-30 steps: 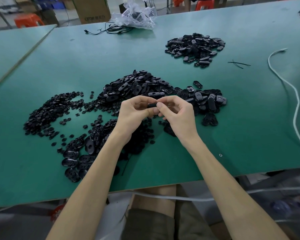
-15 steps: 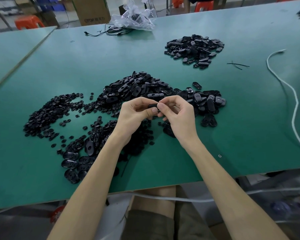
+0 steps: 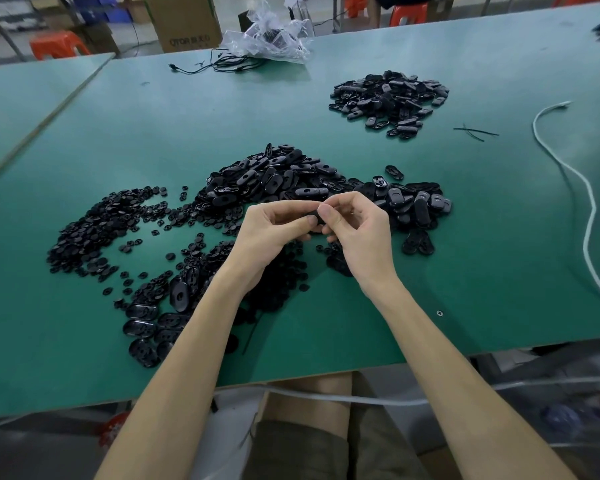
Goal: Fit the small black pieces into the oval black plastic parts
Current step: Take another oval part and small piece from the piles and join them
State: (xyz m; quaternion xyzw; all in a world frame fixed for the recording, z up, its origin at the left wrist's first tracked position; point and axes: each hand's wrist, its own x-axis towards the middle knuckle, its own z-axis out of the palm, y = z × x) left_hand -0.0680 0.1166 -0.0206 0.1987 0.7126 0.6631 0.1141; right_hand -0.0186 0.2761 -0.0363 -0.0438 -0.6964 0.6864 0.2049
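My left hand (image 3: pixel 267 233) and my right hand (image 3: pixel 357 233) meet above the green table (image 3: pixel 326 323), fingertips together. Between them they pinch one oval black part (image 3: pixel 315 215), mostly hidden by the fingers; whether a small piece sits in it cannot be seen. A big pile of oval black parts (image 3: pixel 278 181) lies just beyond the hands. Small black pieces (image 3: pixel 97 226) are spread in a heap at the left. More oval parts (image 3: pixel 153 323) lie near my left forearm.
A further heap of oval parts (image 3: pixel 388 98) sits at the back right, another group (image 3: pixel 416 206) right of my hands. A white cable (image 3: pixel 586 202) runs down the right side. A clear plastic bag (image 3: pixel 271 36) and black wires (image 3: pixel 222 64) lie at the far edge.
Both hands stay at the same spot with the oval part between them; only the fingertips have shifted slightly on it.
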